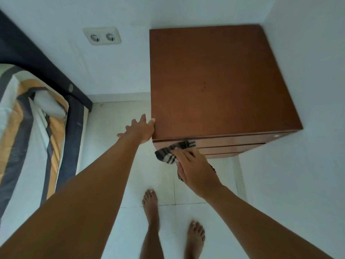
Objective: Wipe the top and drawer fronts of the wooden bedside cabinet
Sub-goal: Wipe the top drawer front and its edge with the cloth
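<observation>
The brown wooden bedside cabinet point(218, 81) stands in a white corner, seen from above, with its bare top facing me and three drawer fronts point(229, 145) stacked along the near side. My left hand point(141, 129) rests against the cabinet's front left corner, fingers spread, thumb on the top edge. My right hand point(194, 167) presses a black-and-white striped cloth point(172, 151) against the left end of the upper drawer fronts. Part of the cloth hangs hidden under my palm.
A bed with a dark frame and striped orange bedding point(31, 124) fills the left side. A double wall socket point(102, 36) sits left of the cabinet. White walls close in behind and to the right. My bare feet point(151, 204) stand on pale floor tiles.
</observation>
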